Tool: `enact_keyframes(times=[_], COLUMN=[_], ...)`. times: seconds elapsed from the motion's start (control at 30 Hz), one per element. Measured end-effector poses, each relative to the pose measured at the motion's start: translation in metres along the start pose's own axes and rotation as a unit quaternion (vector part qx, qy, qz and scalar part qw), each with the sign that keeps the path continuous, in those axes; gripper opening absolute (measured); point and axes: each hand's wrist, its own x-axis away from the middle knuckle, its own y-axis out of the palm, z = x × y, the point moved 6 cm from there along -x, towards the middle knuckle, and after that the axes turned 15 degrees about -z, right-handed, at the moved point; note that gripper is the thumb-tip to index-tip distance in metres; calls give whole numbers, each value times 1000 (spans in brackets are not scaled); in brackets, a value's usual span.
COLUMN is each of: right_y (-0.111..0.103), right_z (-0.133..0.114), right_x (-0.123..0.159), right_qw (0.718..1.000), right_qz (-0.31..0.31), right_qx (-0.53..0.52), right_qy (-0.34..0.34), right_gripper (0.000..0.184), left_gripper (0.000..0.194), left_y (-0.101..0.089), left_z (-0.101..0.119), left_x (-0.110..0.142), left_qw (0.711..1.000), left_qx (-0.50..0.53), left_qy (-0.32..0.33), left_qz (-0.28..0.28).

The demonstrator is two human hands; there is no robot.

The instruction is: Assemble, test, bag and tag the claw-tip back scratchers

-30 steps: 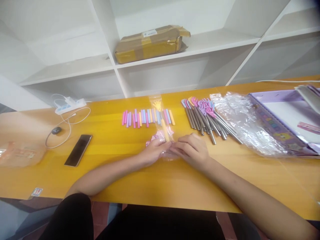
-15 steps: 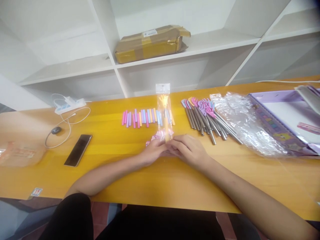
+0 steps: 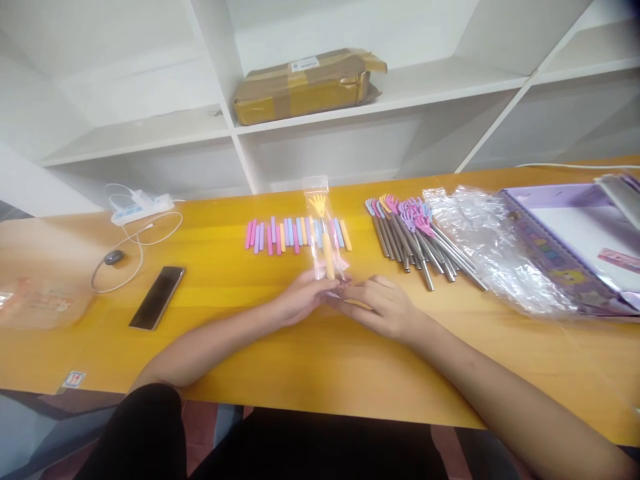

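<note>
Long orange table (image 3: pixel 300 373), phone (image 3: pixel 157 306) at left, row of pastel sleeves (image 3: pixel 295 235) (pink, blue, orange), bundle of metal rods (image 3: pixel 415 240), crumpled plastic bags (image 3: pixel 493 247), purple box (image 3: pixel 575 247)

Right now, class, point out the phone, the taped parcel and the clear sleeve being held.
phone (image 3: pixel 157 297), head view, middle of its dark screen.
taped parcel (image 3: pixel 305 87), head view, its front face.
clear sleeve (image 3: pixel 323 230), head view, mid-length.

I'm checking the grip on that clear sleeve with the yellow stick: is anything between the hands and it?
Nothing visible. The left hand and right hand both pinch the lower end of the clear sleeve directly. The row of pastel handles lies behind it, farther away on the table.
</note>
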Motion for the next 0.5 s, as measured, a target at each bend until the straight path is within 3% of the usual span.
enact_keyframes(times=[0.13,0.33,0.5], right_y=[-5,-8,-8], right_z=[-6,10,18], right_x=[-4,-8,-10], right_qw=[999,988,971], right_qz=[29,105,97], right_qx=[14,-98,-192], right_qy=[-37,62,102], right_gripper=[26,16,12], left_gripper=[40,46,36], left_y=[-6,-3,4], left_z=[1,-4,-5], left_x=[-3,-6,-6], left_qw=[1000,1000,999], left_qx=[-8,10,20], left_qy=[13,-2,-12], left_qz=[5,-26,-35])
